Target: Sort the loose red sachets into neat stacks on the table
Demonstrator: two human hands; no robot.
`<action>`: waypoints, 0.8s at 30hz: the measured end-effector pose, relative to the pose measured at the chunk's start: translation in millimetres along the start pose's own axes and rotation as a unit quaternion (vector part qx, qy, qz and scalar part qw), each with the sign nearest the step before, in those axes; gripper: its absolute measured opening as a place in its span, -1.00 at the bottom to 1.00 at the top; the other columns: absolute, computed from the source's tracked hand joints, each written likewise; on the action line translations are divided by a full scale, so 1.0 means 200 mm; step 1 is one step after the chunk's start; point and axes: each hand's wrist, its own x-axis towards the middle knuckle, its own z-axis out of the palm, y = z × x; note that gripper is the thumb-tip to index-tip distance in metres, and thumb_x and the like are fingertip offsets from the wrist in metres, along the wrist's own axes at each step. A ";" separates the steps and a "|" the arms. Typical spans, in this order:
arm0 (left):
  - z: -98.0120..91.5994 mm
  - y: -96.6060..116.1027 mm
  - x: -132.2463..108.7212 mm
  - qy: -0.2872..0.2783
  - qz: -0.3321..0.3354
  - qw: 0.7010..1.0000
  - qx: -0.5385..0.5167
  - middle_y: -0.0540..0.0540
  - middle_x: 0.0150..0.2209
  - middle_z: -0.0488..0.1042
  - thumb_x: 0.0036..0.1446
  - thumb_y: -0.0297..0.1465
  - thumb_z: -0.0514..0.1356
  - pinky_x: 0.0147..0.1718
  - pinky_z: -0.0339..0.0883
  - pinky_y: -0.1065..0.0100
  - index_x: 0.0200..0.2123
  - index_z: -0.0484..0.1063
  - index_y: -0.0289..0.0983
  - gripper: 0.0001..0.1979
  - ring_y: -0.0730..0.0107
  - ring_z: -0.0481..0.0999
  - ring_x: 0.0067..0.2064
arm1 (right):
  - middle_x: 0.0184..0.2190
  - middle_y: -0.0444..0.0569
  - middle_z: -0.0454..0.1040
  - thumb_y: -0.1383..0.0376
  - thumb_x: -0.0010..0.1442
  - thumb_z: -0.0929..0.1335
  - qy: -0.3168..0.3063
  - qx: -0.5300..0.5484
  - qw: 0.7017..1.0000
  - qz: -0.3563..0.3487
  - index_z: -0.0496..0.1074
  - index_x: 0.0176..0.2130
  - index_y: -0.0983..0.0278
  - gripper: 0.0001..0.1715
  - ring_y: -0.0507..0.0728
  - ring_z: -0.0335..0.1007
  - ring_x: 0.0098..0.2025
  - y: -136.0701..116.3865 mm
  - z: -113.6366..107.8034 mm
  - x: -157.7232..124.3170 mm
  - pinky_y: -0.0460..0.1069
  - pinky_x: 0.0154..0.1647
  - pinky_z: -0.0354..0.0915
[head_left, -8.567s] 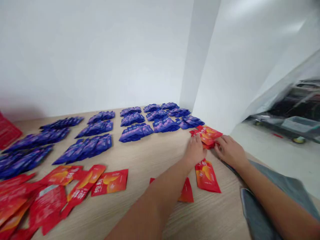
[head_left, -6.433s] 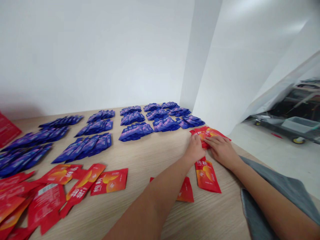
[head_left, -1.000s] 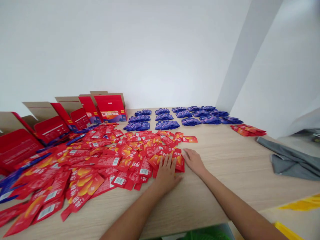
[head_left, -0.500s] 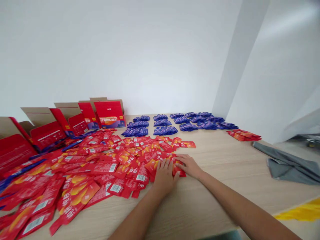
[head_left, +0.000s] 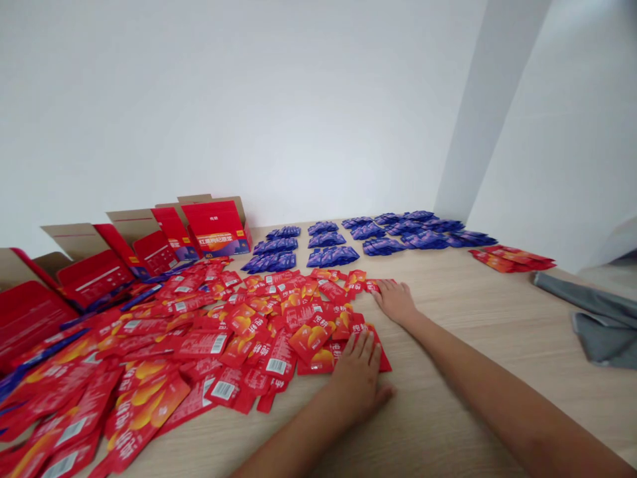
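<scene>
A broad spread of red sachets (head_left: 243,325) covers the left and middle of the table. At the near right edge of this spread, my left hand (head_left: 357,372) lies flat with its thumb out, its fingers on a red sachet (head_left: 381,352). Farther back, my right hand (head_left: 397,302) rests over the end of another red sachet (head_left: 371,286). Its fingers are stretched forward and do not wrap round the sachet. Parts of both sachets are hidden under the fingers.
Open red cartons (head_left: 215,229) stand in a row at the back left. Stacks of blue sachets (head_left: 332,257) lie along the wall. Red sachets (head_left: 512,257) form a small pile on the right, near a grey cloth (head_left: 592,305). The wooden table (head_left: 462,345) runs underneath.
My hands have moved apart. The right one has gone away from me and rightward to the sachet at the far edge; the left one has shifted slightly right and nearer.
</scene>
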 end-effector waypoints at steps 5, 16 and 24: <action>0.06 -0.03 0.01 0.031 0.034 0.998 -0.041 -0.23 0.35 -0.04 0.24 -0.12 0.00 0.26 -0.05 -0.01 0.23 0.19 -0.23 -0.45 0.03 -0.11 0.36 | -0.15 0.23 0.48 0.16 0.32 0.15 0.015 -0.060 0.998 -0.025 0.41 -0.02 0.40 -0.53 0.32 0.32 -0.07 0.03 -0.09 -0.21 0.14 -0.11 0.19; 0.00 -0.03 0.01 0.245 -0.133 0.959 -0.042 -0.21 -0.14 0.47 0.16 -0.21 0.14 0.04 0.28 -0.03 -0.16 0.40 -0.29 -0.71 0.07 0.41 0.02 | -0.30 0.04 0.51 0.23 0.31 0.17 0.004 0.172 0.980 -0.095 0.44 -0.22 0.28 -0.68 0.16 0.40 -0.22 0.05 -0.23 -0.34 0.02 -0.18 0.28; 0.03 0.06 0.04 0.120 -0.199 0.971 0.058 -0.34 -0.06 0.40 -0.03 -0.02 0.25 0.08 0.17 -0.09 -0.12 0.36 -0.40 -0.41 -0.12 0.33 0.07 | -0.33 0.02 0.51 0.23 0.26 0.25 -0.089 0.213 0.966 -0.117 0.42 -0.25 0.27 -0.79 0.13 0.43 -0.29 -0.06 -0.21 -0.38 0.01 -0.26 0.31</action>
